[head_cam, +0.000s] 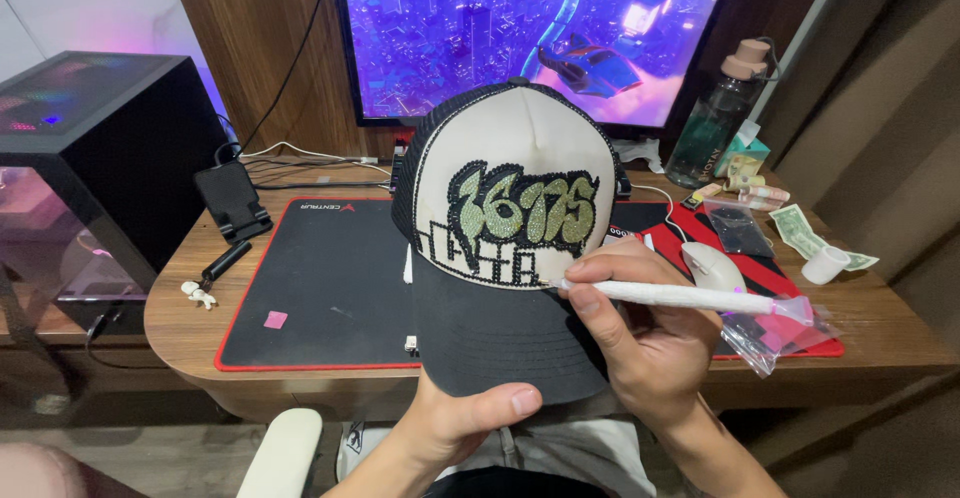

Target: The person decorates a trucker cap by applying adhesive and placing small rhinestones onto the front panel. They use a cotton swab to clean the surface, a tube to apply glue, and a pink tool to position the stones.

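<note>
Your left hand (470,423) holds the cap (510,238) up over the near edge of the tabletop (180,318), thumb pressed on top of the black brim and fingers hidden beneath it. The cap faces you, its cream front panel carrying a design of green and black stones, with black mesh behind. Your right hand (650,348) grips a white pen (680,296) between thumb and fingers, lying almost level, its tip touching the lower right edge of the stone design just above the brim. A small clear bag (775,333) with pink bits sits just beside the pen's rear end, at the mat's right corner. Under the cap lies a black mat (320,288) with a red border, a small pink square (275,320) on it. A white mouse (712,266) rests to the right of the cap, near your right hand. Farther right are banknotes (800,228), a white cup (826,265) and a dark bottle (715,123). To the left stand a phone stand (232,201) and a computer case (95,158); a lit screen (530,28) rises behind the cap.
</note>
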